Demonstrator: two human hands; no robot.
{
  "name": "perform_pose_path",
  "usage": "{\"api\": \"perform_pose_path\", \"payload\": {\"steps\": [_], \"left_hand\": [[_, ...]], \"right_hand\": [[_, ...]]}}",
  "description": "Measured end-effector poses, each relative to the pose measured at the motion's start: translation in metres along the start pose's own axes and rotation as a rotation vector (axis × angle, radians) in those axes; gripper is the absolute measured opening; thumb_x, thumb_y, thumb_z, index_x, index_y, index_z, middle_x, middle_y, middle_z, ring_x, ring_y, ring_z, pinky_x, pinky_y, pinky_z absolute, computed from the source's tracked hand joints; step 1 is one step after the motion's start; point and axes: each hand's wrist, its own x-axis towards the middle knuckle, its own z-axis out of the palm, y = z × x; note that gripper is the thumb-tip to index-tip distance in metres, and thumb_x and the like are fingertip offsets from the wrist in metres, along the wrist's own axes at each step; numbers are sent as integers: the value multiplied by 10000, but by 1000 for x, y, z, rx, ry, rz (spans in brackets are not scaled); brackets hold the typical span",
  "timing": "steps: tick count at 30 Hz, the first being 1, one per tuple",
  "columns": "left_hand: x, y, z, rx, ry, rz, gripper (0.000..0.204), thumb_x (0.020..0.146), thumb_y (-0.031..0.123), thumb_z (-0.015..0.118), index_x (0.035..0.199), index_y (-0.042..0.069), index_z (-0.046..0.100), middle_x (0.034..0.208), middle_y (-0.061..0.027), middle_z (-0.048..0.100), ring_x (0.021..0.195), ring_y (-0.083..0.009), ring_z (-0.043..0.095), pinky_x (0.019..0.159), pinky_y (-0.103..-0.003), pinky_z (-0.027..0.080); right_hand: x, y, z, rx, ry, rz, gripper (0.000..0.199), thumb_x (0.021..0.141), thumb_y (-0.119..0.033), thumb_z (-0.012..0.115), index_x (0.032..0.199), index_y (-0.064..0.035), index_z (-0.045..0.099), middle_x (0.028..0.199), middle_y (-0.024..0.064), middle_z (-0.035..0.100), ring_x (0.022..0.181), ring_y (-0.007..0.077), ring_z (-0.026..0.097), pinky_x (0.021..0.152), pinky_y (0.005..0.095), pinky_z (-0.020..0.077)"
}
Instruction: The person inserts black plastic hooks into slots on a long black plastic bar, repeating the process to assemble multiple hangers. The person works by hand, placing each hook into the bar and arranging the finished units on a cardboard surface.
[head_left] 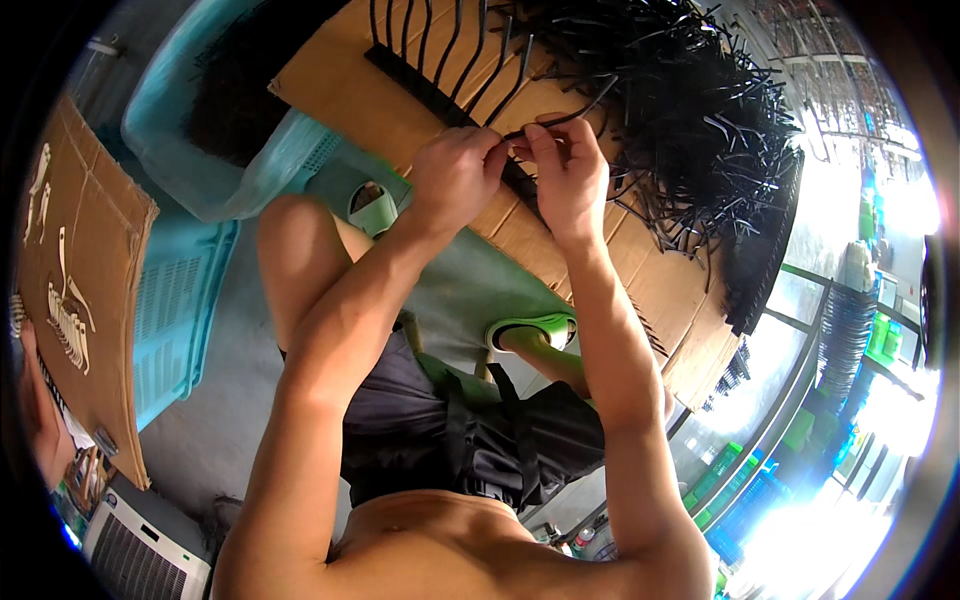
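Your left hand [455, 170] and right hand [565, 175] meet over the cardboard sheet [400, 110] that serves as your work surface. Both are closed: the fingertips of each pinch the same thin black bent rod [565, 118], which juts up and to the right from between your hands. The rod's lower end is hidden by your fingers, so I cannot tell whether it is seated in the black strip [415, 85] that runs along the cardboard just beyond your knuckles.

Several rods already stand in that strip, on its far left, curving away from you in an even row. A large loose heap of black rods [700, 120] lies to the far right, partly overhanging the board edge. A turquoise plastic crate [190, 290] sits on the floor to the left, and a green sandal [535, 330] shows beneath the board.

Recommendation: keep both pinches low on the rod, near the strip, so the thin stem does not flex or twist. Match its curve to the rods already in the row. Keep your right forearm off the heap; it looks ready to slide off the board.
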Motion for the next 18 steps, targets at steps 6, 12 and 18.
{"api": "perform_pose_path", "payload": {"steps": [6, 12, 18], "left_hand": [[-3, 0, 0, 50, -21, -4, 117, 780, 121, 710, 734, 61, 621, 701, -106, 631, 651, -302, 619, 572, -408, 491], [2, 2, -11, 54, -54, -154, 187, 827, 200, 719, 742, 50, 646, 683, -119, 640, 608, -297, 627, 515, -381, 478], [1, 5, -13, -96, -34, -124, 200, 821, 227, 727, 868, 36, 690, 661, -104, 673, 539, -262, 647, 520, -344, 505]], "right_hand": [[0, -7, 2, -449, -58, -424, 119, 863, -61, 670, 919, 27, 613, 782, 173, 626, 692, 259, 659, 635, 312, 536], [51, -10, -52, -464, -91, 208, 221, 899, -137, 594, 1071, -16, 662, 876, 189, 699, 783, 247, 707, 687, 347, 541], [103, 36, -71, -1189, 137, 137, 358, 866, -334, 634, 1029, -17, 669, 930, 245, 687, 885, 420, 662, 789, 463, 540]]}}
